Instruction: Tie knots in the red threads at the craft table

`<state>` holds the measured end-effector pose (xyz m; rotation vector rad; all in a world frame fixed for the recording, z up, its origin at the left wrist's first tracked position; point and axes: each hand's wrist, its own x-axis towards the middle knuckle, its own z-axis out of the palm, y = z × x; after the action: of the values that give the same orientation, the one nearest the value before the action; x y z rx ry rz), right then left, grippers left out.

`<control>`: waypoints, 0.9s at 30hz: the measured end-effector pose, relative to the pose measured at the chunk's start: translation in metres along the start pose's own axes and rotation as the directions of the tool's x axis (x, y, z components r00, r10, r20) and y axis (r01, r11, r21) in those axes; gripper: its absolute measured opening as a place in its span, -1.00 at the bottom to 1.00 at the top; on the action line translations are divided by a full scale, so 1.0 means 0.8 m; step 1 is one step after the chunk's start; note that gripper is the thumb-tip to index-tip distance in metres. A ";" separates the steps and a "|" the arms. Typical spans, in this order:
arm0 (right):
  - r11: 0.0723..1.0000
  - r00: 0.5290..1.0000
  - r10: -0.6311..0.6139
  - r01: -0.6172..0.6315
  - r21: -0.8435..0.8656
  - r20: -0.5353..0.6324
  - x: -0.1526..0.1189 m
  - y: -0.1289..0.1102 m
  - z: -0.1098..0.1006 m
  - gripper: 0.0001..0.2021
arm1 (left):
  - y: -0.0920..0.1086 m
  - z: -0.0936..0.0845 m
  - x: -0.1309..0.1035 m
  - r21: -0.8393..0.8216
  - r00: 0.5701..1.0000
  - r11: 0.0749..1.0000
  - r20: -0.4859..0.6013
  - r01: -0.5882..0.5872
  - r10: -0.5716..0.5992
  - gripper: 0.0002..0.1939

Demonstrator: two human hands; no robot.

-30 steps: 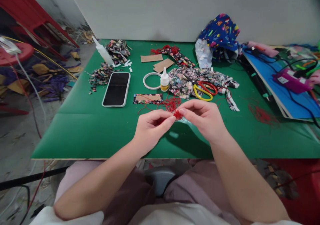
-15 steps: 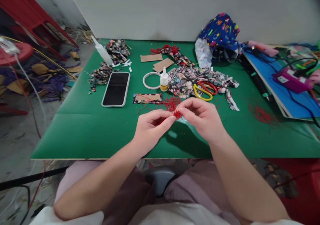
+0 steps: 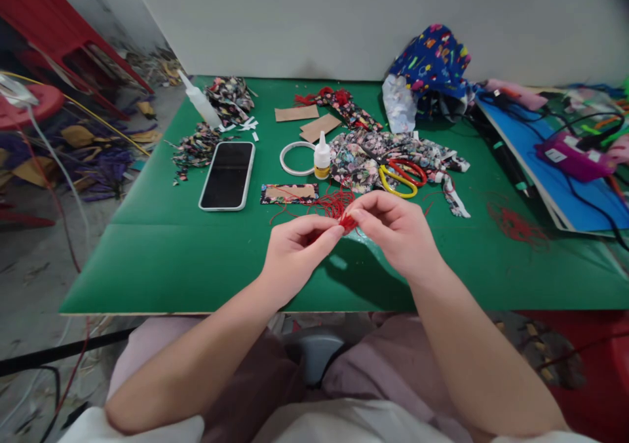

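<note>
Red thread bundle (image 3: 348,222) pinched between left hand (image 3: 293,254) and right hand (image 3: 397,230), above green table (image 3: 162,259); since a second ago, barely shifted. Scissors (image 3: 400,175) beyond.

Plain grey wall (image 3: 314,17) behind green table (image 3: 162,259); grey floor (image 3: 29,286) w/ scraps, red furniture (image 3: 59,17) left.

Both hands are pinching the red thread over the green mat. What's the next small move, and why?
Probably draw the red thread taut: left hand and right hand pinch it fingertip to fingertip, while a loose tangle trails behind toward the fabric-edged card.
</note>
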<state>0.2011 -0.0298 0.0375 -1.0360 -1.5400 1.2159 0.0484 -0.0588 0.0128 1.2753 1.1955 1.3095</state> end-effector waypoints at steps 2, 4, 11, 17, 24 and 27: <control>1.000 1.000 0.000 0.000 -0.003 -0.006 0.000 0.000 0.000 -0.92 | 0.001 0.000 0.000 0.001 1.000 1.000 0.000 0.006 -0.006 -0.85; 1.000 1.000 -0.001 0.001 -0.002 -0.005 0.000 0.001 0.001 -0.92 | 0.002 0.000 0.000 -0.002 1.000 1.000 0.003 0.017 -0.017 -0.85; 0.999 1.000 -0.001 0.001 0.037 0.007 0.001 0.001 0.002 -0.93 | 0.002 0.000 0.000 -0.052 0.999 0.998 0.013 0.037 -0.037 -0.88; 0.999 1.000 -0.001 0.001 0.042 0.004 0.000 0.001 0.002 -0.93 | 0.003 0.000 0.001 -0.040 0.999 0.998 0.014 0.039 -0.038 -0.86; 0.975 0.998 0.034 -0.021 0.220 -0.052 0.001 0.007 0.002 -0.86 | 0.000 0.000 0.001 -0.076 0.999 0.997 -0.039 0.024 -0.027 -0.87; 0.974 1.000 0.023 -0.026 0.223 0.016 0.000 0.009 0.008 -0.85 | -0.002 0.000 0.000 -0.113 0.997 0.994 -0.078 0.005 -0.014 -0.87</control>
<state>0.1953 -0.0303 0.0296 -0.9021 -1.3667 1.3801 0.0483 -0.0582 0.0111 1.1453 1.1633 1.4111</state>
